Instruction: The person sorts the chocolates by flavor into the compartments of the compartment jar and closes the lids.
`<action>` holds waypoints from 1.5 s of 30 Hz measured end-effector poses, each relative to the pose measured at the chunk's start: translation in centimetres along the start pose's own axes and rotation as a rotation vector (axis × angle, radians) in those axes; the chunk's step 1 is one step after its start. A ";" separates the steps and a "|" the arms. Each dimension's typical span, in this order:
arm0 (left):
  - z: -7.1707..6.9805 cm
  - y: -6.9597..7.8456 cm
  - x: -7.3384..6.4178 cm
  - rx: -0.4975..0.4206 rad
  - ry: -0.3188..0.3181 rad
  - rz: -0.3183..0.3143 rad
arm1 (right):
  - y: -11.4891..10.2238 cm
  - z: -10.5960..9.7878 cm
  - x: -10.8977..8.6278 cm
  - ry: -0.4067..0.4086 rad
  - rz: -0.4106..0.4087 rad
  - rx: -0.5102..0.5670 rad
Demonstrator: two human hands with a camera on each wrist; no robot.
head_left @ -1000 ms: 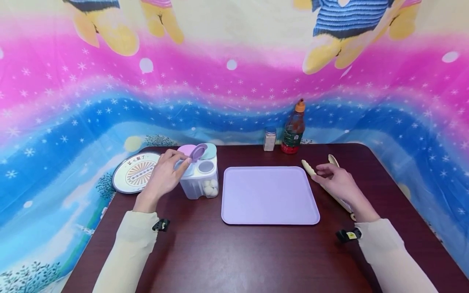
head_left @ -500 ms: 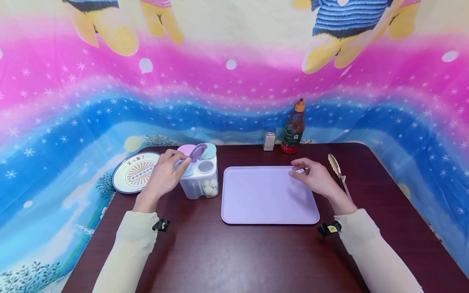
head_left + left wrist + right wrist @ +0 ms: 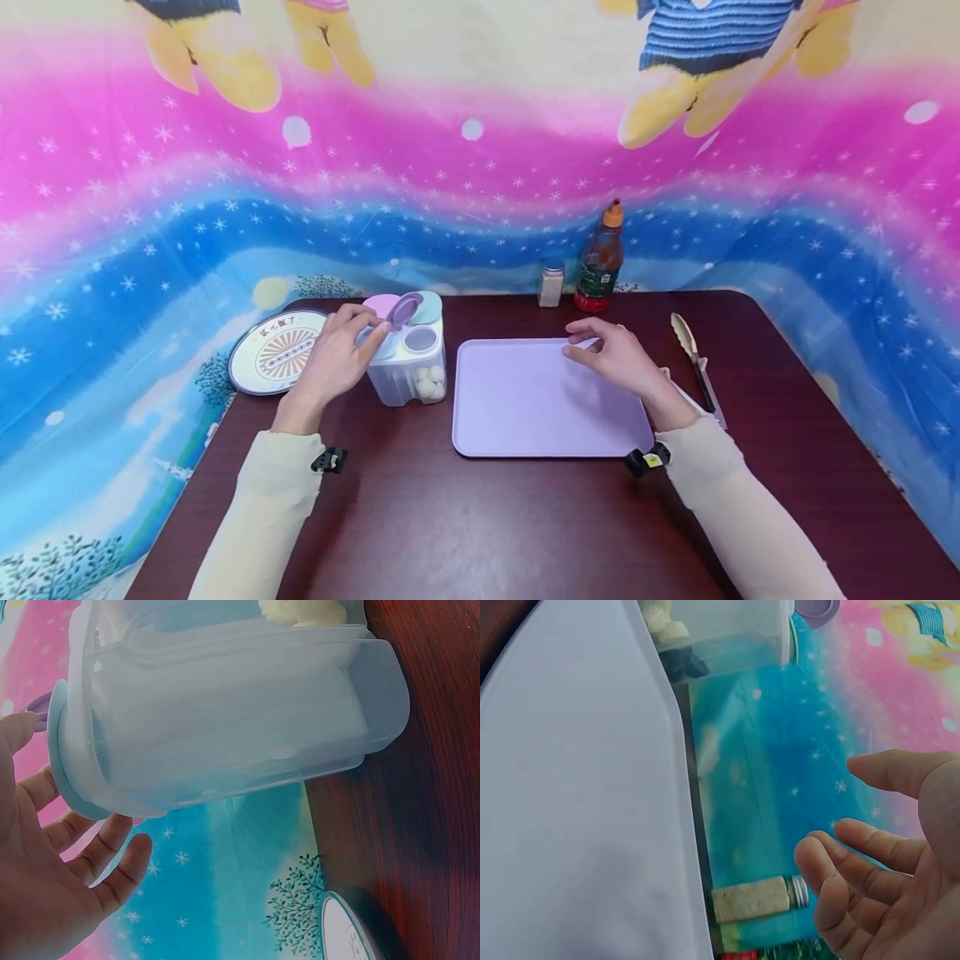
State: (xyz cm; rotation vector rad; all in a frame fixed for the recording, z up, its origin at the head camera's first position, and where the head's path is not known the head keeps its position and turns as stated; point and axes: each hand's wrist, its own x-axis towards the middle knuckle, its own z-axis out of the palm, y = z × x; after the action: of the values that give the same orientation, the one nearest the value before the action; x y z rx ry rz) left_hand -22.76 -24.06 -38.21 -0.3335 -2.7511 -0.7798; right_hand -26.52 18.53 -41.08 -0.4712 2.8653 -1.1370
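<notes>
On the table's left side stands a clear storage box [image 3: 390,379] with several coloured round lids and white balls [image 3: 430,382] inside. My left hand [image 3: 345,350] reaches over its top and holds the raised purple lid [image 3: 405,309] by its edge; one round opening [image 3: 421,338] shows beneath. In the left wrist view the thumb meets the purple lid [image 3: 39,711], while the other fingers spread by the light blue lid [image 3: 71,761]. My right hand [image 3: 615,358] hovers above the lilac tray [image 3: 517,408], fingers loosely bent, holding nothing.
Tongs [image 3: 697,358] lie right of the tray, partly hidden by the right wrist. Behind it stand a shaker jar [image 3: 551,285] and a sauce bottle [image 3: 597,262]. A patterned plate [image 3: 255,358] sits at the left edge. A printed cloth [image 3: 480,200] surrounds the table.
My right hand has moved left from beside the tongs to over the tray, leaving more of the tongs in sight. The left hand and purple lid have stayed put.
</notes>
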 end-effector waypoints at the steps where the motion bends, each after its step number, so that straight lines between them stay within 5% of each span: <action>1: 0.0 0.0 0.0 0.000 0.000 0.001 | -0.3 0.1 0.1 0.002 -0.006 0.006; 45: 0.1 0.0 0.0 0.007 -0.023 -0.036 | -12.1 7.6 5.6 -0.050 -0.219 0.220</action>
State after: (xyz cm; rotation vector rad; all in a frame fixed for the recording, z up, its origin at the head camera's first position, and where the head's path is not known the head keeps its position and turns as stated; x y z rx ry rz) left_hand -22.77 -24.02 -38.29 -0.2947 -2.7881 -0.7793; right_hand -27.66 3.53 -38.06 -0.8029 2.6543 -1.4292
